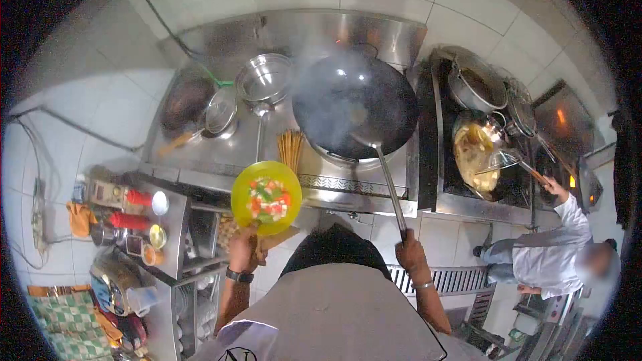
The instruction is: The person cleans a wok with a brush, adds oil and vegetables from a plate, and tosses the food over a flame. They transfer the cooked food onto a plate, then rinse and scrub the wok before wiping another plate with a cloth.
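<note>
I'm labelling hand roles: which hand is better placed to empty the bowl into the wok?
Probably the left hand: it holds the yellow bowl; the right hand grips the utensil in the wok.

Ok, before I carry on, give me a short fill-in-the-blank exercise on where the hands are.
The left hand holds a ____ bowl.
The long-handled utensil reaching into the black wok is in the wearer's ____ hand.
The co-worker beyond the wearer's right side has a top coloured ____.

Missing words: yellow; right; white.
</note>
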`<state>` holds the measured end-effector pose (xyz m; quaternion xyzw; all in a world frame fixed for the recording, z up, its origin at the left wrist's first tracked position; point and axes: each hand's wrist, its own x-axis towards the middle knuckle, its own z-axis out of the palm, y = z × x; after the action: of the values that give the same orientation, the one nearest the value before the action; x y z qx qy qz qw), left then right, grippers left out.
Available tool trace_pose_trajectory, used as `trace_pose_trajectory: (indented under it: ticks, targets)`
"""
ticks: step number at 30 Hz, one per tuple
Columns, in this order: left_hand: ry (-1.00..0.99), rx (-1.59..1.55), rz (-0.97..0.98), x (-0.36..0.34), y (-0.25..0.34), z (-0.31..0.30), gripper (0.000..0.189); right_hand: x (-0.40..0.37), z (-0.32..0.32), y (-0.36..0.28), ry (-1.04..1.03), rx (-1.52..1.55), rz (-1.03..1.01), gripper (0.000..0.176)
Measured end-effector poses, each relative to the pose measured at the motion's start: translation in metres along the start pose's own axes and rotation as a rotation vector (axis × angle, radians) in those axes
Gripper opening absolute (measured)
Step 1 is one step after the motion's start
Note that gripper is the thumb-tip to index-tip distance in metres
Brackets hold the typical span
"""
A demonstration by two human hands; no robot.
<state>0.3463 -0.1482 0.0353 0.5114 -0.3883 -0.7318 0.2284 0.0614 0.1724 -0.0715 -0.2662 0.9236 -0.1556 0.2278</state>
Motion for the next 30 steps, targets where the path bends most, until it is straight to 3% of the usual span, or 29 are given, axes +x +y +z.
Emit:
trace_pose_trajectory:
  ticks: [3, 7, 9, 13, 15, 17, 19, 21, 23, 26, 30]
  targets:
    - [-0.077, 0.077, -0.013, 0.018, 0.01, 0.008, 0.022, -0.034, -0.006, 0.012, -0.055, -0.098, 0.151, 0.036]
    - [-0.072, 0.147, -0.056, 0.031, 0.028, 0.039, 0.023, -0.043, -0.009, 0.017, -0.034, -0.026, 0.142, 0.034]
    - [-0.096, 0.127, 0.064, 0.034, 0.034, 0.058, 0.024, -0.043, -0.014, 0.013, -0.048, 0.009, 0.158, 0.036]
    - [-0.172, 0.013, -0.024, 0.044, 0.026, 0.066, 0.024, -0.041, -0.01, 0.023, -0.008, -0.018, 0.115, 0.038]
    - [-0.164, 0.021, -0.033, 0.04, 0.02, 0.067, 0.024, -0.037, 0.009, 0.045, 0.365, -0.026, -0.187, 0.043]
    - [-0.146, 0.011, -0.034, 0.032, 0.02, 0.069, 0.025, -0.038, -0.027, 0.025, 0.405, 0.004, -0.192, 0.042]
    - [-0.139, 0.044, -0.047, 0.012, 0.02, 0.07, 0.024, -0.034, -0.071, -0.001, 0.269, 0.294, -0.03, 0.036]
    - [-0.099, 0.015, -0.055, 0.01, 0.003, 0.054, 0.024, -0.015, -0.109, -0.008, 0.148, 0.209, -0.043, 0.044]
    - [-0.114, -0.025, -0.05, 0.013, -0.014, 0.033, 0.022, 0.02, -0.133, 0.001, 0.1, -0.079, -0.112, 0.038]
    - [-0.047, -0.017, -0.027, -0.007, -0.017, 0.023, 0.022, 0.065, -0.188, -0.007, -0.044, -0.498, -0.41, 0.029]
    - [0.075, -0.048, 0.016, -0.022, -0.036, -0.002, 0.022, 0.119, -0.225, -0.031, -0.135, -0.723, -0.523, 0.027]
